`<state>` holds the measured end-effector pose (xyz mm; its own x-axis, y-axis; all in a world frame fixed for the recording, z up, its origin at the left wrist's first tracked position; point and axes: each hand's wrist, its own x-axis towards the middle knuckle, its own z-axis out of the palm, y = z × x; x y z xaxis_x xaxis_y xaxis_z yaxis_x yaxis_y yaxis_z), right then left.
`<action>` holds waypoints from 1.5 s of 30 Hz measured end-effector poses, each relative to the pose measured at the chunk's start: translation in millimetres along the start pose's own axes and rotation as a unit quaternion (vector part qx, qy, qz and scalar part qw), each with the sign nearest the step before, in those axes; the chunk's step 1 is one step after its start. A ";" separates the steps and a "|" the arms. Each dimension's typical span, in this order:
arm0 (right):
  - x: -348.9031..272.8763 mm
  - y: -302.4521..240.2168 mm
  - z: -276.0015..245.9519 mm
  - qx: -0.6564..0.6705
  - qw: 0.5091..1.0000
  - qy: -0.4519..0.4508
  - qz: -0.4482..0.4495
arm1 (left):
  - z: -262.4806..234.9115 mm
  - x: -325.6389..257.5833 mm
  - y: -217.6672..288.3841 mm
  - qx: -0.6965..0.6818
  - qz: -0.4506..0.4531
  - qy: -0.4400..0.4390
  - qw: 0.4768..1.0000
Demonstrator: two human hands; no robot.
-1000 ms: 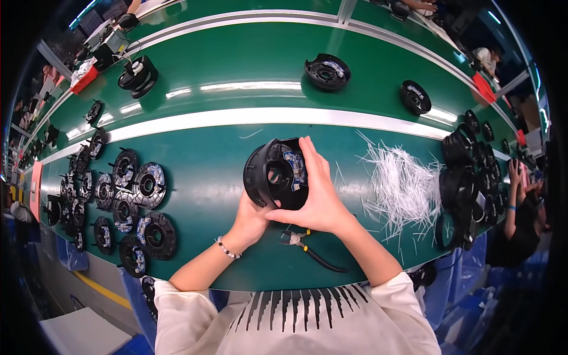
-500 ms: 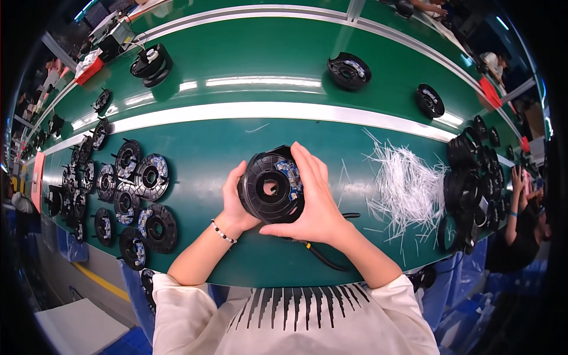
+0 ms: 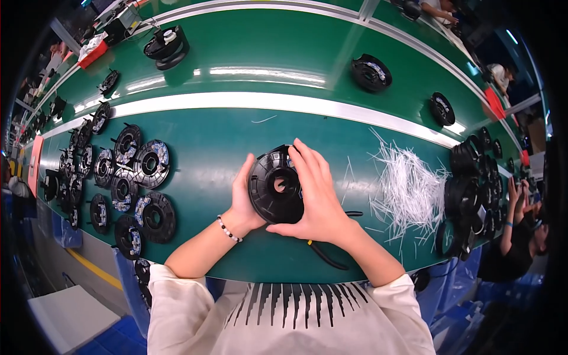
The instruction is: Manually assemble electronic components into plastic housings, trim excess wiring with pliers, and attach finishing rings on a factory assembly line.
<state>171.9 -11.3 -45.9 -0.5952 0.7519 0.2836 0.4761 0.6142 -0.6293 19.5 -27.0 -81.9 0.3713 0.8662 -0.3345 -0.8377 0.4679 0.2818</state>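
Black housing [image 3: 269, 201] is clamped between my two hands, above the green bench [image 3: 236, 266] in front of my chest. My left hand [image 3: 241, 204] cups its left side, most fingers hidden beneath; skin shows through the central hole. My right hand [image 3: 316, 204] grips the right side, fingers over the far edge, thumb along the near one. Pliers [image 3: 325, 255] lie partly under my right wrist. Black discs [image 3: 152, 164] crowd the left, white strips [image 3: 409, 192] the right.
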 end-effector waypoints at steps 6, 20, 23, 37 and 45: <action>2.9 2.4 4.0 0.000 1.000 0.002 0.025 | -3.9 -2.3 3.6 0.024 -0.004 -0.046 0.999; -5.3 11.4 13.9 0.015 0.986 0.158 0.046 | 17.8 16.4 -1.1 0.052 0.070 -0.010 0.996; -15.6 17.9 0.1 0.004 0.984 0.171 0.045 | 31.9 54.6 10.9 0.043 0.066 0.012 0.997; -111.5 -9.1 -38.0 -0.181 0.951 -0.188 0.165 | -23.3 220.7 214.4 0.300 0.270 0.252 0.879; -100.8 4.9 -35.7 -0.109 0.986 0.058 0.113 | -50.8 195.6 314.9 0.082 0.315 0.189 0.927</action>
<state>257.3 -75.5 -51.7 -0.3855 0.8900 0.2436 0.7232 0.4554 -0.5192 -192.0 280.8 -104.3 -0.3628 0.8674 -0.3405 -0.7573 -0.0615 0.6502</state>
